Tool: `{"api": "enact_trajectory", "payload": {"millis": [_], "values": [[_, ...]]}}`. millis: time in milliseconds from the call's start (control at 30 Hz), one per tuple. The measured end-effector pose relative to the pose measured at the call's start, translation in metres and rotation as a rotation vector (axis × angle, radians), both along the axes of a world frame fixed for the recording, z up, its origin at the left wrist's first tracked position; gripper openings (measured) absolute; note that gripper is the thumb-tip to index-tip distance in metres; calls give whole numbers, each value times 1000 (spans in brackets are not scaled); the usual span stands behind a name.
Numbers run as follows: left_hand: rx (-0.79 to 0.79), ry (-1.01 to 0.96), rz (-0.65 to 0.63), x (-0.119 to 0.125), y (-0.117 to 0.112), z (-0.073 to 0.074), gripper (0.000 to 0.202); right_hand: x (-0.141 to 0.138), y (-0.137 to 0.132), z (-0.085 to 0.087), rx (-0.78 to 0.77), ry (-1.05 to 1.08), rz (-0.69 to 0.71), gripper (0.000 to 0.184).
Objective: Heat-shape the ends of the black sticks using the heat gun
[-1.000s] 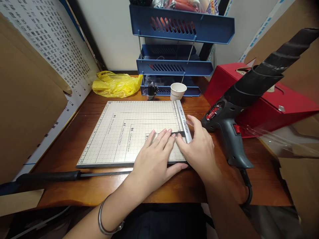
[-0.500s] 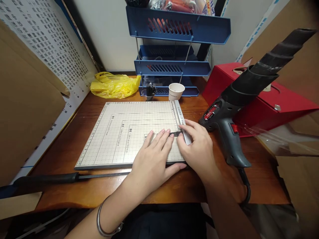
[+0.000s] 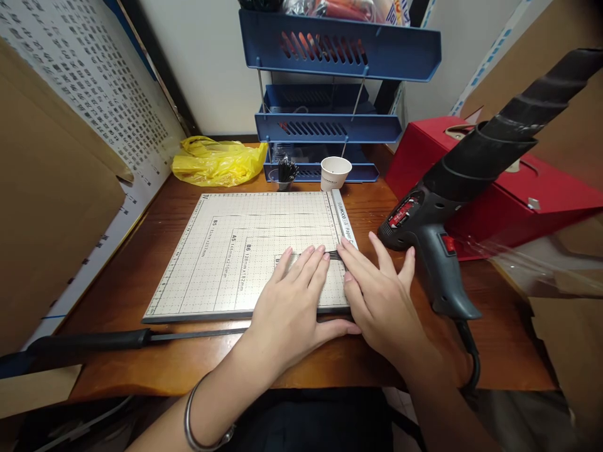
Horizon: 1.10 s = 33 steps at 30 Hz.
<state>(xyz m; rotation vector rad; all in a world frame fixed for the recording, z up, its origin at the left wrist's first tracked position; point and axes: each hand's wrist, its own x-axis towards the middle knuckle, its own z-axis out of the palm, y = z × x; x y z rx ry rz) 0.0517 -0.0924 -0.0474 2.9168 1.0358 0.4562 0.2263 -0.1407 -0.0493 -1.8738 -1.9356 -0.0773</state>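
Note:
A gridded paper cutter board (image 3: 226,251) lies on the wooden desk. My left hand (image 3: 292,301) rests flat on its near right corner, fingers stretched out over a thin black strip (image 3: 333,255). My right hand (image 3: 381,295) lies beside it with fingers spread, fingertips on the cutter's white edge rail (image 3: 342,220) next to the strip. Neither hand grips anything. The cutter's blade arm with black handle (image 3: 94,341) lies along the desk's near edge.
A grey heat gun (image 3: 438,251) stands just right of my right hand, its black nozzle pointing up right. Behind it sits a red box (image 3: 518,194). A paper cup (image 3: 335,172), yellow bag (image 3: 217,161) and blue stacked trays (image 3: 330,125) stand at the back.
My right hand has opened and spread its fingers, sliding a little toward me off the rail. The left hand stays flat on the strip.

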Motion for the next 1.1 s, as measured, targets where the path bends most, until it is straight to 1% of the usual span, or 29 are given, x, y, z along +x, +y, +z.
{"api": "enact_trajectory", "payload": {"millis": [167, 400, 467, 567, 700, 767, 800, 867, 933, 1033, 1100], "values": [[-51, 7, 1, 1, 0, 4, 99, -1, 2, -5, 55, -33, 17, 44], [-42, -21, 11, 2, 0, 2, 97, -3, 3, -8, 97, -16, 9, 40], [-33, -27, 12, 2, 0, 2, 96, -1, 3, -8, 84, 18, 9, 41], [-23, -32, 15, 2, 0, 2, 95, 3, 5, -5, 72, 165, -32, 46], [-37, -24, 7, 1, 0, 3, 94, 14, 14, 5, 84, 358, -103, 58], [-45, -15, 7, 1, 0, 3, 93, 20, 20, 12, 95, 410, -105, 53], [-47, -11, 8, 1, 1, 3, 93, 23, 23, 17, 86, 416, -96, 45], [-48, -6, 8, 1, 0, 4, 92, 29, 27, 26, 16, 392, -61, 27], [-45, -5, 8, 1, 0, 4, 91, 32, 29, 35, -84, 348, -3, 17], [-46, -1, 10, 1, 0, 4, 91, 37, 34, 48, -229, 218, 84, 17], [-49, 5, 10, 1, 0, 4, 91, 40, 39, 57, -294, 116, 132, 18]]}}
